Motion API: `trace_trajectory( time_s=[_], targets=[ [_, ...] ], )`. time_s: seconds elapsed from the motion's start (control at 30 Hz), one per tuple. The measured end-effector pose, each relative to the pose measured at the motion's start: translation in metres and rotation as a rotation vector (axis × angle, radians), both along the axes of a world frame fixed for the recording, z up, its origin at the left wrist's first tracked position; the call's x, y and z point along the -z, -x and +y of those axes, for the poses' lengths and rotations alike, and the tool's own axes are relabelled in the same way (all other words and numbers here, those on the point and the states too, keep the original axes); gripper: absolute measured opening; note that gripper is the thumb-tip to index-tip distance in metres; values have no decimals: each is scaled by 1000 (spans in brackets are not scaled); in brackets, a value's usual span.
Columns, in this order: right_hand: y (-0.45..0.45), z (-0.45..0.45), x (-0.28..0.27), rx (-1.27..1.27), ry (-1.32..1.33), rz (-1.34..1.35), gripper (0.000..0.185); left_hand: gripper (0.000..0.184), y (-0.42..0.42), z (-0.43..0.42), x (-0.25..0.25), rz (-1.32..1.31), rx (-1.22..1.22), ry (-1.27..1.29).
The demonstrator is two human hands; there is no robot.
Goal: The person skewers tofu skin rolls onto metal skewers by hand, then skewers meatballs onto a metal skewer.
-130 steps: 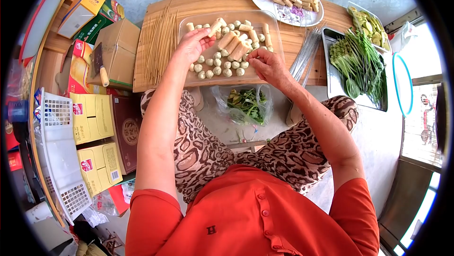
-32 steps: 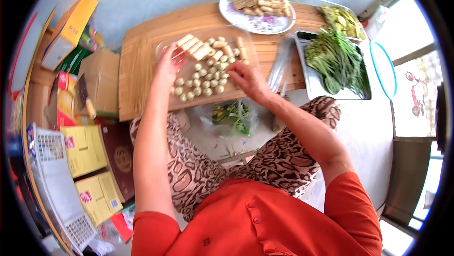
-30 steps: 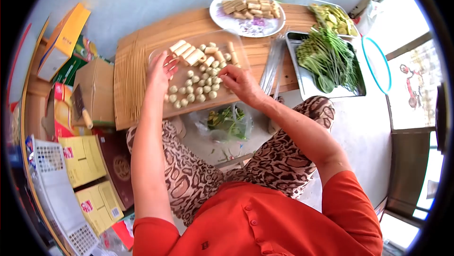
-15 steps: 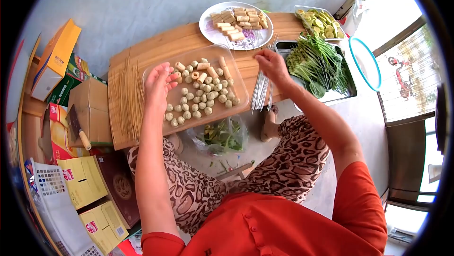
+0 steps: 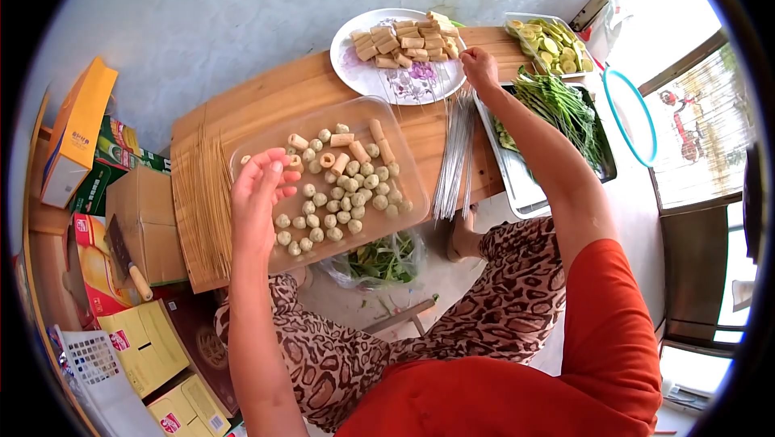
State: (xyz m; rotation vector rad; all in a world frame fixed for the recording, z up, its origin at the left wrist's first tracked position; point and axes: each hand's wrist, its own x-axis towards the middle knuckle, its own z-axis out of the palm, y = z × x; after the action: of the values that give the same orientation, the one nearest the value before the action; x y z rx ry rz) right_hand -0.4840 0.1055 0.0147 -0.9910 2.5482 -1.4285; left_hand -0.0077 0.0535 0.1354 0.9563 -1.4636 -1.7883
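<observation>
Hands (image 5: 260, 195) over wooden table (image 5: 270, 96), pale wall (image 5: 242, 17)

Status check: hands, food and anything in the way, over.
Left hand over left side of clear tray, grip unclear. Right hand near oval plate, closed, contents unclear. Rolls on plate; balls, more rolls in tray. Right forearm partly hides greens.

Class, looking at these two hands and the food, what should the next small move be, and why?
I'd suggest the right hand take one of the metal skewers beside it: it is near their upper ends, though whether it already grips one is unclear. The left hand, apparently empty, is over the plastic tray, where tubular pieces and speckled balls lie loose.
</observation>
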Motion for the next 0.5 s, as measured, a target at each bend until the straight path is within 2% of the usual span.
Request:
trace_trajectory(
  time_s=[0.07,0.13,0.23,0.37,0.43,0.5],
  targets=[
    [6,-6,8,28,-27,19,19,22,2,1,-1,-11,12,27],
    [4,-6,9,24,-46,-192,20,21,5,2,-4,-15,21,23],
    [-8,2,0,21,-77,-305,19,21,6,4,-4,-16,31,18],
    [-16,20,-4,-8,-159,-291,22,21,3,7,-4,6,52,23],
    [-14,29,6,59,-292,221,24,21,2,4,1,13,55,33],
    [-29,48,-9,-45,-325,293,24,22,0,5,3,22,51,40]
  ],
)
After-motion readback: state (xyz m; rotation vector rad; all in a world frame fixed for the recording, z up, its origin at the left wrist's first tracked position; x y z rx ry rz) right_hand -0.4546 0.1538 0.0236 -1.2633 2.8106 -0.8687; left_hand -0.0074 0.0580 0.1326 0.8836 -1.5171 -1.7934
